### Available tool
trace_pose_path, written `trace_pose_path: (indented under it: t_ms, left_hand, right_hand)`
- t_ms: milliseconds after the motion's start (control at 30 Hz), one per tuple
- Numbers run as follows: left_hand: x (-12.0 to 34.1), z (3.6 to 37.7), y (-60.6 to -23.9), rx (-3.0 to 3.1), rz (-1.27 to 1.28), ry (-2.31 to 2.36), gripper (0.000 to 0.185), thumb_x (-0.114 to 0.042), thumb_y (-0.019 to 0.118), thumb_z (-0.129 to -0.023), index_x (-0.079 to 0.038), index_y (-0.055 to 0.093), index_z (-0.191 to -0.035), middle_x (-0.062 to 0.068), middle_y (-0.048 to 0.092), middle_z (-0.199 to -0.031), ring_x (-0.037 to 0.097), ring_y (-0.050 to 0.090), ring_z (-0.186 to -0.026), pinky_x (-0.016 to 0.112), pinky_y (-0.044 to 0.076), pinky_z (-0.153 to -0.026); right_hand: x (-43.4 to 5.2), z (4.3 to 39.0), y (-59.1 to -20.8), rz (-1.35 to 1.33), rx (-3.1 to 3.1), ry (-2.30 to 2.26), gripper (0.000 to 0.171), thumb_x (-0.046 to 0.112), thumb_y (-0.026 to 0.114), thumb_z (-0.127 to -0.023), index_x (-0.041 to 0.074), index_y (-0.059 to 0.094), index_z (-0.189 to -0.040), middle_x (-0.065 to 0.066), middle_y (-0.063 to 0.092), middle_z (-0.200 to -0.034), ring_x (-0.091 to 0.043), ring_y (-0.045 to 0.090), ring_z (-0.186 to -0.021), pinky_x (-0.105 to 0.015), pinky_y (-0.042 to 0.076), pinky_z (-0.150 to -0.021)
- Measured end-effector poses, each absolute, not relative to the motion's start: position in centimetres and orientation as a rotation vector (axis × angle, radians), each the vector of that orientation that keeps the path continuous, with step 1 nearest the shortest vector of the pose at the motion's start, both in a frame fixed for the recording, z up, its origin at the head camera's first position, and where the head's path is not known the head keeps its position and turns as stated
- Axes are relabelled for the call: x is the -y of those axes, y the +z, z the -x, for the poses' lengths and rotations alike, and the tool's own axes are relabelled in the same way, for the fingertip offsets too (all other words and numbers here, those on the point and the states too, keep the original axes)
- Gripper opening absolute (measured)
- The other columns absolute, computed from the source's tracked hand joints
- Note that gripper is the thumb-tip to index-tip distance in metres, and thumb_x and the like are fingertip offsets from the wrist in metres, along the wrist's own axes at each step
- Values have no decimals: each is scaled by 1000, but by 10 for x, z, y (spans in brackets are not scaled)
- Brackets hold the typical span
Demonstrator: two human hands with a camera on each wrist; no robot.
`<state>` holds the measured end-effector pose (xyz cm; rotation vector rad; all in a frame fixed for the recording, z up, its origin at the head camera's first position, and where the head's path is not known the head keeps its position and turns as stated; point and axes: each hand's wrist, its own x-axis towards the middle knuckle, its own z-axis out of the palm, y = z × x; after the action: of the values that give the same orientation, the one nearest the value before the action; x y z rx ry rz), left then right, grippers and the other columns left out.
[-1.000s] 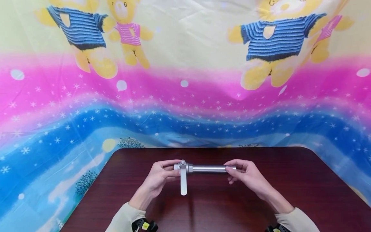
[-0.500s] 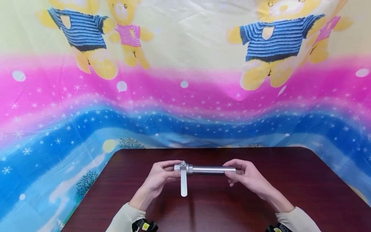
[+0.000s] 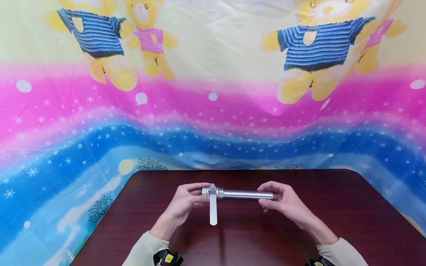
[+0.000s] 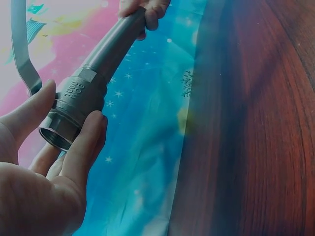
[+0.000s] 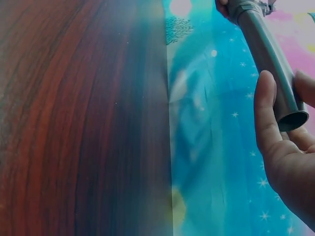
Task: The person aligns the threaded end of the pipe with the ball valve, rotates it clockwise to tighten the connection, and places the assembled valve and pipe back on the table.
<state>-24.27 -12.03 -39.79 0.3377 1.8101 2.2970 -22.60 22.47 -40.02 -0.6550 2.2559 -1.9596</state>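
Observation:
A silvery ball valve (image 3: 219, 193) with a flat lever handle (image 3: 213, 213) is held level above the table. My left hand (image 3: 182, 204) grips its left end between thumb and fingers; in the left wrist view the valve's open threaded mouth (image 4: 58, 137) and raised lettering show. From the valve's right side extends a straight metal pipe (image 3: 244, 194). Around the pipe's free end my right hand (image 3: 285, 201) has its thumb at the near side and its fingers behind. The hollow end of the pipe (image 5: 293, 119) faces the right wrist camera. Where pipe and valve join, any thread is hidden.
Below both hands lies a dark reddish wooden table (image 3: 253, 236) with rounded far corners. Behind and beside it hangs a colourful cloth (image 3: 199, 111) printed with bears and snowflakes. Black devices with yellow marks (image 3: 168, 258) sit at the wrists.
My right thumb has slid down the near side of the pipe, so more of its free end shows. Valve and pipe have shifted slightly right in the view; the left hand keeps its grip.

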Motion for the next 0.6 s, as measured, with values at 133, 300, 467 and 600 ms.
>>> trace_pose_path:
  t_ms: [133,300,467,600]
  left_hand:
    - [119,243,-399,-1803,-333,2302,50,15,73,-84,14,64,-134,20,76,-111,22,76,-91,44,62,-87]
    - [119,244,-402,-1795,-326,2297,50,15,72,-85,15,62,-135,20,75,-112,21,76,-92,45,61,-90]
    - [119,244,-402,-1803,-319,2293,50,14,73,-85,14,63,-134,20,75,-113,22,76,-92,51,59,-94]
    - [118,245,-404,-1802,-318,2296,51,15,72,-86,15,62,-135,22,75,-113,22,76,-92,48,60,-91]
  right_hand:
    - [-226,226,-401,648,-2259,-1966,34,8,74,-99,-8,64,-127,-18,70,-102,-27,73,-80,-47,64,-75]
    - [-226,226,-403,669,-2234,-1985,37,6,74,-98,-9,62,-130,-19,70,-105,-28,73,-81,-47,64,-76]
    - [-225,226,-404,674,-2231,-2004,39,5,75,-98,-8,61,-132,-21,69,-110,-30,73,-80,-45,64,-74]
    - [-225,227,-404,647,-2247,-1997,37,6,76,-97,-9,62,-128,-19,70,-104,-27,72,-78,-44,64,-73]
